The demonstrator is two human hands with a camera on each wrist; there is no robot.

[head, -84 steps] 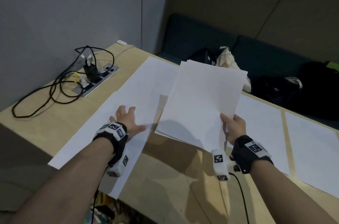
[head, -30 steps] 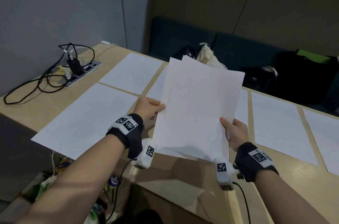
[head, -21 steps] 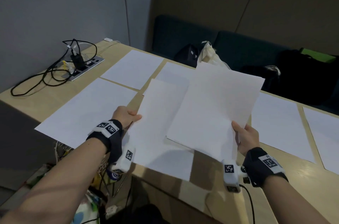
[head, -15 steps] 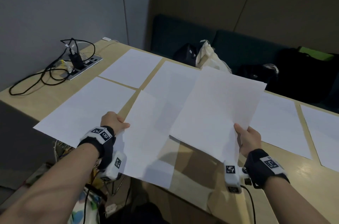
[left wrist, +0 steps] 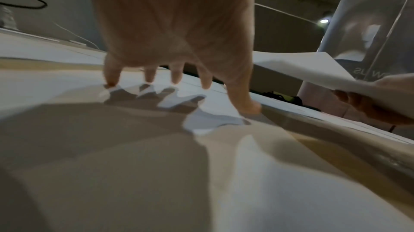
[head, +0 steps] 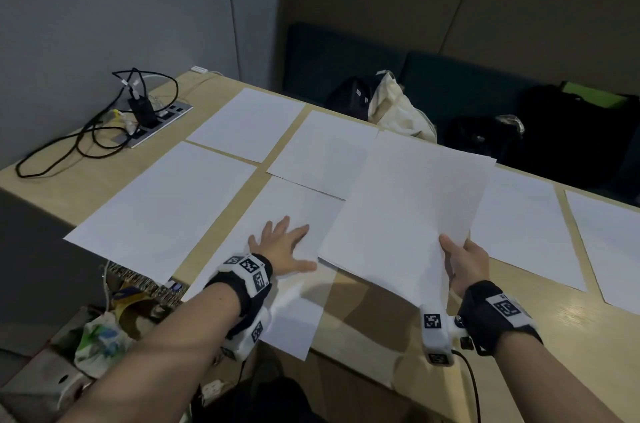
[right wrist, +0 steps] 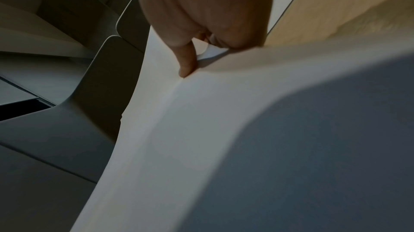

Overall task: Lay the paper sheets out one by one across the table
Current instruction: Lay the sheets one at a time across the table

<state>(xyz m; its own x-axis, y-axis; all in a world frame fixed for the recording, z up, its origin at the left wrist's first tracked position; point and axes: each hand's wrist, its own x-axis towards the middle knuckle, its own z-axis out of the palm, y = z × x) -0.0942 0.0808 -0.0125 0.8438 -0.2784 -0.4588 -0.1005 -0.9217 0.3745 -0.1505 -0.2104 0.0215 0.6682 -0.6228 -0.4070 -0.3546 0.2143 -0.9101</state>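
- I am pressing my left hand (head: 281,250), fingers (left wrist: 112,74) spread flat, on the newest paper sheet (head: 277,211), which is overhanging the near edge of the worktop (head: 363,304).
- My right hand (head: 465,265) is pinching the remaining stack of sheets (head: 405,214), held just above the worktop.
- I am counting at least six sheets lying down; the stack is still waiting, so I judge the task partly done.

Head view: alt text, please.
A left hand presses flat on a paper sheet overhanging the table edge, while the right hand holds a paper stack above it. More sheets lie around.
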